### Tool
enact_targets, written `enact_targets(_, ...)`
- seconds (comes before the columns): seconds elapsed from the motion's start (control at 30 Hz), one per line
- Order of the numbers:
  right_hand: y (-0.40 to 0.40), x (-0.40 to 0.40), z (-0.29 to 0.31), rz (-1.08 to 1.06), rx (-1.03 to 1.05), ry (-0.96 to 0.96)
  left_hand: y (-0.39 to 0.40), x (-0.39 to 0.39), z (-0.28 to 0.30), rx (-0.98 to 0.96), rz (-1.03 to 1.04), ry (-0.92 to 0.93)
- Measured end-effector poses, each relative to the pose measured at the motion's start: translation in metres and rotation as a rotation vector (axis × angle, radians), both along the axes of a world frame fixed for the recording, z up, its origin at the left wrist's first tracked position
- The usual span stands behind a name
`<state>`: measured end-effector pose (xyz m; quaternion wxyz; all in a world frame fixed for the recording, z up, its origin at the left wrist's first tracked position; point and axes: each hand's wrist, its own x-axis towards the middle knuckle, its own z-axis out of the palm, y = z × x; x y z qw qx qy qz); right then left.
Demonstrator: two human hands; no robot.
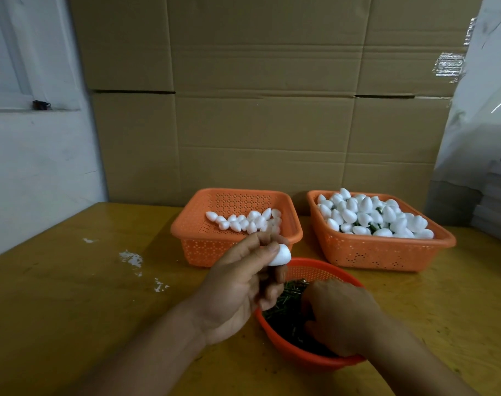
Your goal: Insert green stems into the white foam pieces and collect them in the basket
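My left hand [240,284] holds a white foam piece [366,257] pinched between thumb and fingertips, just above the far rim of a round orange bowl [309,360]. The bowl holds a heap of green stems [286,310]. My right hand [340,315] reaches down into the stems with fingers curled; its fingertips are hidden, so I cannot see whether it holds a stem. Behind, a left orange basket [192,238] contains several plain foam pieces [249,220]. A right orange basket [386,252] is piled with foam pieces with stems [374,214].
All three containers stand on a yellow wooden table [86,310]. White foam crumbs [132,258] lie left of the baskets. A wall of cardboard boxes [266,110] rises behind, with a white wall at left and plastic-wrapped stacks [492,195] at right.
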<state>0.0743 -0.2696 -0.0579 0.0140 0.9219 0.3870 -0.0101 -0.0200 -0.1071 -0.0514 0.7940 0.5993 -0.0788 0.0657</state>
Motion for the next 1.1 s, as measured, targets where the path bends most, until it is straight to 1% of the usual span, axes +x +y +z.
enact_targets(0.23,-0.004,-0.001,0.003,-0.024,0.145,0.008,0.004,0.002,-0.002,-0.031,0.024,0.027)
enact_targets(0.43,-0.014,0.000,0.012,0.083,0.414,0.018,0.006,0.002,-0.001,-0.118,0.019,0.039)
enact_targets(0.53,-0.019,-0.001,0.013,0.150,0.630,0.055,0.007,0.002,0.000,-0.145,0.006,0.038)
enact_targets(0.6,-0.021,-0.002,0.013,0.157,0.770,0.142,0.007,0.003,0.000,-0.161,0.001,0.047)
enact_targets(0.67,-0.020,-0.004,0.015,0.176,0.921,0.288,0.007,0.003,0.000,-0.174,0.000,0.056)
enact_targets(0.77,-0.018,-0.012,0.021,0.215,1.212,0.472,0.007,0.003,0.001,-0.180,-0.005,0.068)
enact_targets(0.8,-0.018,-0.014,0.023,0.220,1.279,0.520,0.007,0.003,0.001,-0.175,-0.005,0.070)
enact_targets(0.97,-0.012,-0.025,0.022,0.297,1.361,0.729,0.005,0.002,0.001,-0.131,-0.008,0.060)
enact_targets(1.1,-0.008,-0.026,0.016,0.303,1.462,0.772,0.005,0.000,0.001,-0.117,-0.017,0.037)
